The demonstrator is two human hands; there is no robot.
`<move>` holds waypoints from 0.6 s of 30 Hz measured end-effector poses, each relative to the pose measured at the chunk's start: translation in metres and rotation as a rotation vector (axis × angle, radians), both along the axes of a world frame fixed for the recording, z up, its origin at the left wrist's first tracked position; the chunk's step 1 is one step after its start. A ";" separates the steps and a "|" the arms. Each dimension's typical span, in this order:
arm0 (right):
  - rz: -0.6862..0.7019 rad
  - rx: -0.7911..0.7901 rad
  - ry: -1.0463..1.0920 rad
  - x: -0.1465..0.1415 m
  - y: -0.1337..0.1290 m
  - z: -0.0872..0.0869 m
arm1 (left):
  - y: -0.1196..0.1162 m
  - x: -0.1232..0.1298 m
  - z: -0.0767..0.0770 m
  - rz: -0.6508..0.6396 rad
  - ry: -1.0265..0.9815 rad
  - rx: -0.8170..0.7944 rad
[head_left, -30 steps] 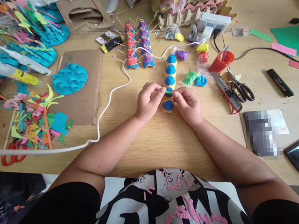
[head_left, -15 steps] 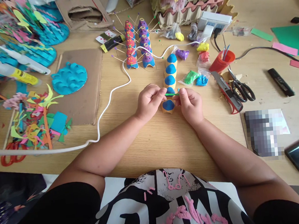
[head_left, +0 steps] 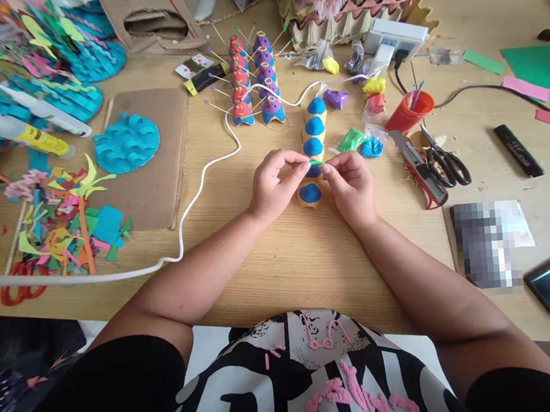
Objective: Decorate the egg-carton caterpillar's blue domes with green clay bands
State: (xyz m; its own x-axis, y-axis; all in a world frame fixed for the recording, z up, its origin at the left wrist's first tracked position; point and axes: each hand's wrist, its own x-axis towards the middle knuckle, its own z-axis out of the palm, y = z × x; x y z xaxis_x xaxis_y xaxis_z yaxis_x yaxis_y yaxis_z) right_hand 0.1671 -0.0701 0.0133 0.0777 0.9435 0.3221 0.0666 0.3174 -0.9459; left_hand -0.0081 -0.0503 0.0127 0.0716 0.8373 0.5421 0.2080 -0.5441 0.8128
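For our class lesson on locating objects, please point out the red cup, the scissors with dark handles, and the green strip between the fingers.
Cup (head_left: 404,117): head view, on its side wall.
Scissors (head_left: 456,169): head view, on a dark handle.
Strip (head_left: 317,163): head view, on its middle.

Bold lettering is showing on the black-and-white fabric shirt (head_left: 311,371) and tiny print on the black oblong bar (head_left: 518,150), none reading clearly.
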 end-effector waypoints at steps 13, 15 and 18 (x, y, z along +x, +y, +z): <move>0.005 -0.039 -0.017 0.000 -0.005 0.007 | -0.001 -0.001 0.000 0.010 0.017 -0.053; 0.014 -0.029 0.030 0.000 -0.002 0.003 | -0.001 0.000 -0.001 0.015 0.021 -0.045; 0.027 0.000 0.046 0.000 0.002 -0.004 | 0.000 0.001 -0.005 0.019 0.022 -0.034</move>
